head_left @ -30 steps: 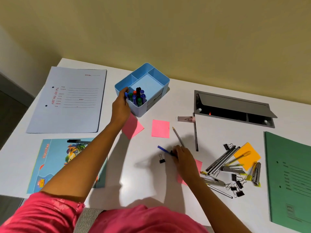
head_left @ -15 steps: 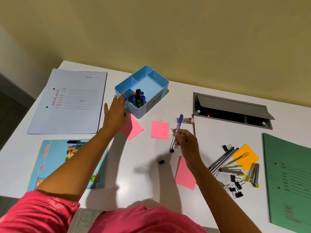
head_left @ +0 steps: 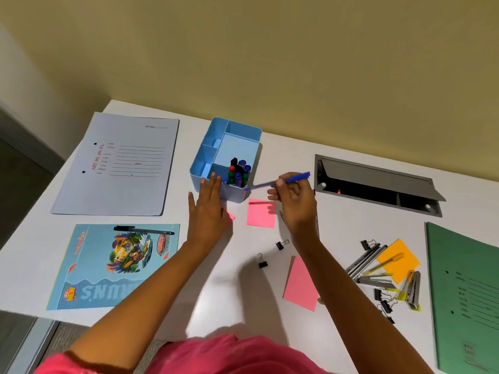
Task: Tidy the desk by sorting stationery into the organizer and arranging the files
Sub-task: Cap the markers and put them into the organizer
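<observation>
The light blue organizer [head_left: 237, 130] stands near the far edge of the desk [head_left: 351, 228], with coloured markers [head_left: 239, 172] upright in its near compartment. A blue pen [head_left: 295, 179], pinched by the right hand [head_left: 294, 201], is tilted just beside it. A pale blue file [head_left: 121, 163] lies at the far left corner.

White desk [head_left: 286, 149]: blue organizer [head_left: 243, 126] back centre; grey file [head_left: 118, 166], booklet [head_left: 116, 265] left; green file [head_left: 464, 292] right; pink notes [head_left: 261, 214], binder clips [head_left: 262, 261] centre.
</observation>
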The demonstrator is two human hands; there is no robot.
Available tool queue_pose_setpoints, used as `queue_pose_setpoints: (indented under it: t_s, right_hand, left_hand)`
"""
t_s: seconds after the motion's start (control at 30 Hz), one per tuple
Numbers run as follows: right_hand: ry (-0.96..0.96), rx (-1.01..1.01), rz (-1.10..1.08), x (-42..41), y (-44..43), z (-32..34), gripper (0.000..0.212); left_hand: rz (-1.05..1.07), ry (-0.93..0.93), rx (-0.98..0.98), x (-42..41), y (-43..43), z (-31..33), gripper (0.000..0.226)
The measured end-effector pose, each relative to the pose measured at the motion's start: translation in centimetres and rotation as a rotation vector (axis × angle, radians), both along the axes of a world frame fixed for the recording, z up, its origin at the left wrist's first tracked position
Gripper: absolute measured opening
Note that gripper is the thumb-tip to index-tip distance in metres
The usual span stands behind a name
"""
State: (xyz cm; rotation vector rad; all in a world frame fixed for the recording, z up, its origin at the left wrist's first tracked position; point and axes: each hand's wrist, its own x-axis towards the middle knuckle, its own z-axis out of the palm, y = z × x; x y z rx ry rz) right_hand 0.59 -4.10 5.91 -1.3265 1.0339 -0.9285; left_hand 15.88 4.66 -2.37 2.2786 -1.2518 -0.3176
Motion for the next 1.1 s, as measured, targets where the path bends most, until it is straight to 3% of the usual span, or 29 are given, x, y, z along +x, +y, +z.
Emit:
queue_pose_setpoints:
  t_s: [0.23,0.4,0.6,0.93,1.1]
  right_hand:
    - [0.171,-0.319,0.046,5.6,-0.5,3.0,0.015]
    - [0.520,-0.603,0.148,8.8,-1.3,1.9,0.022]
    - [0.791,-0.674,0.219,9.8,-1.7,0.2,0.028]
    - [0.793,-0.587,0.246,9.4,-1.2,-0.6,0.020]
    - [0.692,-0.567,0.179,8.4,-1.2,-0.3,0.019]
  left_hand:
    - [0.164,0.305,-0.243,-0.6,0.0,1.3,0.056]
    - [0.237,0.311,-0.300,0.7,-0.5,1.6,0.049]
    - [0.231,0.317,-0.253,1.4,-1.2,2.6,0.053]
    - [0.180,0.299,-0.237,1.4,-1.4,2.5,0.048]
    - [0.261,0.260,-0.322,2.0,-0.3,2.5,0.042]
